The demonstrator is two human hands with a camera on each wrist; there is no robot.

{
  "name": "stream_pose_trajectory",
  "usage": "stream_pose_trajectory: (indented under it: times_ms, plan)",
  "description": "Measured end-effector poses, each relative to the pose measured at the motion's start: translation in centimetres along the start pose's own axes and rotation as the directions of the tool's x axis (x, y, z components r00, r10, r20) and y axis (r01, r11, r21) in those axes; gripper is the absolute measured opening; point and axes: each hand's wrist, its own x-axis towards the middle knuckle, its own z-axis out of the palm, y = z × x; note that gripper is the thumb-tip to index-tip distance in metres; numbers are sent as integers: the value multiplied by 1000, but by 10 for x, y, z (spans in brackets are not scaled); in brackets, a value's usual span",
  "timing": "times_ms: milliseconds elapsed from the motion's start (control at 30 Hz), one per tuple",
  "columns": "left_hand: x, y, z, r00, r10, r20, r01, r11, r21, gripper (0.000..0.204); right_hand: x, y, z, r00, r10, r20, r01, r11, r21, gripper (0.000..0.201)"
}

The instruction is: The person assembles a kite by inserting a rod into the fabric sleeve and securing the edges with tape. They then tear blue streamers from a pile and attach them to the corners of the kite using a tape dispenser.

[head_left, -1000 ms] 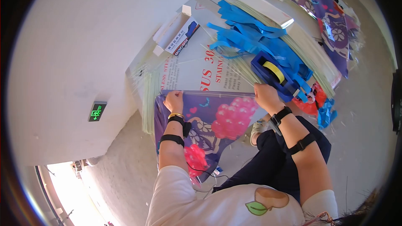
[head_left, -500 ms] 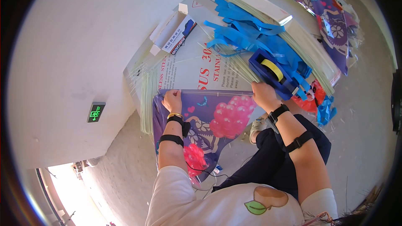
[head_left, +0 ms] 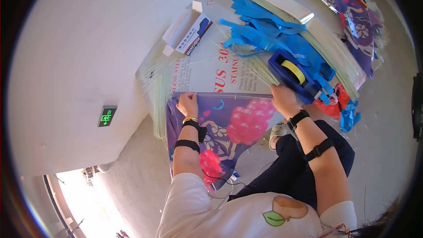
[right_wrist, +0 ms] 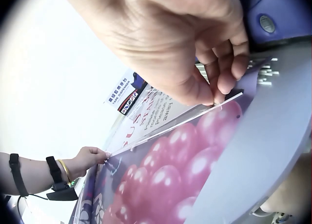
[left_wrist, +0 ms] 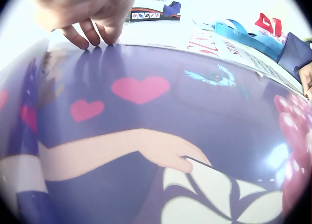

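A purple printed plastic sheet [head_left: 222, 119], with pink balloons and hearts on it, lies at the table's near edge and hangs over it. A thin white rod [right_wrist: 161, 132] runs along the sheet's upper edge. My left hand [head_left: 188, 104] is at the upper left corner; in the left wrist view its bent fingertips [left_wrist: 92, 44] bear on the sheet's edge. At the other end, my right hand [head_left: 285, 100] pinches the rod and sheet edge between thumb and fingers, and a short rod tip sticks out past them. Close beyond this hand stands a blue tape dispenser [head_left: 291, 75] with yellow tape.
Blue strips [head_left: 273, 35] lie heaped behind the dispenser, among bundles of pale thin rods [head_left: 161, 105]. An open white box [head_left: 187, 33] stands at the back left. More printed purple sheets [head_left: 359, 31] lie at the far right. A red plastic bag [head_left: 337, 103] is near the right edge.
Both hands keep their places on the sheet's upper edge. The head view has shifted slightly, so everything appears a little farther right.
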Motion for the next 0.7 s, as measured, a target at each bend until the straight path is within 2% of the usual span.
stream_pose_trajectory:
  times_ms: [233, 300, 433, 500, 533, 600, 633, 700]
  plan:
    - [-3, 3, 1, 999, 13, -32, -13, 1000, 3, 18, -1, -1, 1, 1000, 3, -17, -3, 1000, -13, 13]
    - [-3, 0, 4, 999, -38, 19, 37, 999, 12, 17, -1, -2, 1, 1000, 4, -31, -5, 1000, -21, 12]
    - [0, -14, 14, 993, -116, -8, 116, 992, -46, 27, -2, -2, 0, 999, 6, -34, -6, 1000, -11, 11]
    - [5, -22, 18, 965, -254, 72, 256, 967, -21, 42, -2, -2, 0, 999, -2, -35, 3, 1000, 17, 15]
    - [8, -26, 20, 965, -252, 73, 254, 967, -21, 42, -3, -1, 1, 999, -1, -36, 1, 1000, 17, 15]
    - [15, -36, 24, 918, -351, 184, 355, 935, 9, 47, -2, -3, 1, 998, -8, -66, 6, 999, -32, 14]
    - [23, -46, 30, 919, -348, 183, 353, 936, 8, 47, -1, -5, 1, 998, -7, -68, 5, 999, -31, 14]
    - [39, -64, 40, 857, -364, 365, 386, 922, 15, 46, 0, -7, -2, 994, 65, -87, -70, 996, -62, 12]
